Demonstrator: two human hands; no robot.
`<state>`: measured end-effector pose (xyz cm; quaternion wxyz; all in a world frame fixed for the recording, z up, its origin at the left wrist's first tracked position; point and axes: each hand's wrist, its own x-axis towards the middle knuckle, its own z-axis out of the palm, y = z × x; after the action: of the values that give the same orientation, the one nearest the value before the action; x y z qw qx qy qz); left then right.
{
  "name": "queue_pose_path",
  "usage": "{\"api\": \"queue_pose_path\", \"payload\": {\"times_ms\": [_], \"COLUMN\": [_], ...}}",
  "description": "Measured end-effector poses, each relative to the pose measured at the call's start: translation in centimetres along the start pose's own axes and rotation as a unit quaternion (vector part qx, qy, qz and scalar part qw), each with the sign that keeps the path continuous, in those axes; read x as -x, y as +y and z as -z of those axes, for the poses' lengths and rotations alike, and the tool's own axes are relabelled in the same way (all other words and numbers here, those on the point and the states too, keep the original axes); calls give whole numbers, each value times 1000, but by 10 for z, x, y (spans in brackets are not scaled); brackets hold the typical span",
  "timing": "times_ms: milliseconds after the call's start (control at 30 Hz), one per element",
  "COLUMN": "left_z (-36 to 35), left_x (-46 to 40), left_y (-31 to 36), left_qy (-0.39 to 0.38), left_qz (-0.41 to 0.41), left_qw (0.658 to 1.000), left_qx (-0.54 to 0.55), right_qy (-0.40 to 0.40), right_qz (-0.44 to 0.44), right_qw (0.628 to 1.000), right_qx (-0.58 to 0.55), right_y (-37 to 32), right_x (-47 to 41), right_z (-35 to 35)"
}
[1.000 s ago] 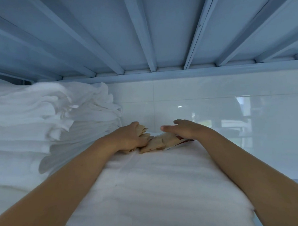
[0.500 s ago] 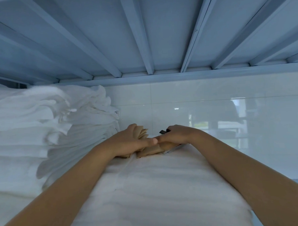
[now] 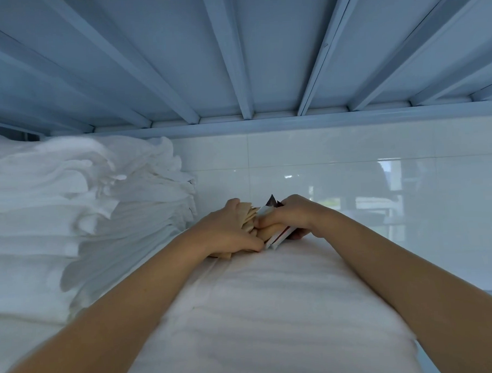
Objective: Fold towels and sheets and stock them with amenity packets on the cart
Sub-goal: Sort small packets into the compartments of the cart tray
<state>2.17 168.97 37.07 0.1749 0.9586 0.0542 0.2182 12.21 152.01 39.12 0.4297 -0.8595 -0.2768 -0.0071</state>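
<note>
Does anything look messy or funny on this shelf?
A little. The tall towel stack on the left has ragged, uneven edges. The amenity packets are fanned out crookedly between the left hand and right hand. Nothing looks spilled or torn.

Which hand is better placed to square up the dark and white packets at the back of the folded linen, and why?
Probably the right hand: it already grips the dark and white packets, while the left hand covers the tan packets.

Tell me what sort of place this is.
Probably a hotel housekeeping linen shelf or cart bay: a tall stack of folded white towels, both hands gathering tan amenity packets on folded white linen, under a ribbed metal shelf against glossy white wall tile.
</note>
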Motion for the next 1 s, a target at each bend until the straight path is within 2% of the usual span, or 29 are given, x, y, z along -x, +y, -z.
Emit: {"api": "queue_pose_path", "payload": {"times_ms": [233,433,533,667,867,1000], "left_z": [-1,-5,-11,-13,-10,-4], "left_x": [1,8,7,7,15,17], "left_y": [-5,1,1,-4,-10,-10], "left_qy": [22,19,69,86,139,157], "left_qz": [-14,-47,-41,-46,-126,-164], "left_qw": [998,994,994,992,969,958], "left_qx": [58,99,71,79,159,174], "right_qy": [-52,-116,-101,-93,-26,11], "right_qz": [27,78,102,117,145,163], "right_qw": [998,985,984,983,981,978], "right_qx": [-29,-101,-102,-108,-129,-133], "right_y": [-11,-20,-24,-28,-41,-46], "right_x": [9,23,27,38,58,71], "right_z": [-5,-10,-15,-18,-24,-26]}}
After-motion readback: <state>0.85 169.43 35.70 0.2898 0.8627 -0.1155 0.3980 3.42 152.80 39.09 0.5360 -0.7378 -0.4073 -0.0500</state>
